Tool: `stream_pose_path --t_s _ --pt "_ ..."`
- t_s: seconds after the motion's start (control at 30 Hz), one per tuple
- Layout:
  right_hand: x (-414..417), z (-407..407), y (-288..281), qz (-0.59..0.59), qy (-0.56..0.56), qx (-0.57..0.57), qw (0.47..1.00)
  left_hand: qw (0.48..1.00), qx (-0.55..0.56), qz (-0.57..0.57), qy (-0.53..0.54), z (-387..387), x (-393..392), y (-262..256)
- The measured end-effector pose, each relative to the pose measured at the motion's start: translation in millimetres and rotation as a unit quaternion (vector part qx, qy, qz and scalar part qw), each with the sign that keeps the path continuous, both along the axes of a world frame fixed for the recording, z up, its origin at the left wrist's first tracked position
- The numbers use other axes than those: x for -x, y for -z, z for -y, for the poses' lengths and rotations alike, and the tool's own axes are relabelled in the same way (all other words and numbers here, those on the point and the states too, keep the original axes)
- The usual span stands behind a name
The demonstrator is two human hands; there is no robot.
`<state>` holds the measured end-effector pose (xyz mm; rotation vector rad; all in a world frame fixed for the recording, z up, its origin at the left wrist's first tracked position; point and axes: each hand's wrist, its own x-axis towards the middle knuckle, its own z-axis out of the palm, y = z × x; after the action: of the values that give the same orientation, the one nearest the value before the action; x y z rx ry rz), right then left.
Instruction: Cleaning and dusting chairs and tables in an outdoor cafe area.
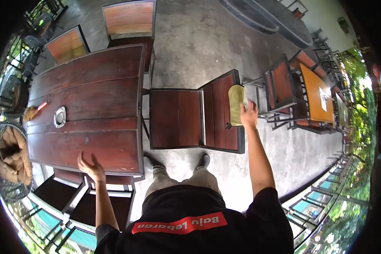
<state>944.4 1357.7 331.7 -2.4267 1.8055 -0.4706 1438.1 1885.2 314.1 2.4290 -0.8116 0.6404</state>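
Observation:
My right hand (250, 115) touches the right edge of a yellow-green cloth (236, 104), which lies over the top of the backrest of a dark wooden chair (217, 108). Whether its fingers grip the cloth cannot be told. The seat (175, 119) of this chair faces the red-brown wooden table (89, 95) on the left. Over the table's near edge is my left hand (91, 166), fingers spread and nothing in it. On the table stand a metal ashtray (60, 117) and, left of it, a brush-like tan thing (31, 112) with a red, lettered handle.
Two more chairs (128, 20) stand past the table's far side, and dark-seated chairs (101, 206) are at its near side. An orange-topped table (317, 95) with chairs is at the right. A round cushioned chair (12, 155) is at the far left. Grey concrete floor (190, 41) lies between them.

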Motion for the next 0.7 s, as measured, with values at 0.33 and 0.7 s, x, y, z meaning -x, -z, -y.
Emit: stream_pose_path --t_s 0.33,0.7 --pt "30 -70 38 0.021 -0.181 -0.061 0.981 0.859 -0.07 -0.474 0.179 89 318 -28" --pt "-29 27 38 0.009 -0.142 -0.087 0.986 0.77 -0.162 -0.56 0.26 149 405 -3"
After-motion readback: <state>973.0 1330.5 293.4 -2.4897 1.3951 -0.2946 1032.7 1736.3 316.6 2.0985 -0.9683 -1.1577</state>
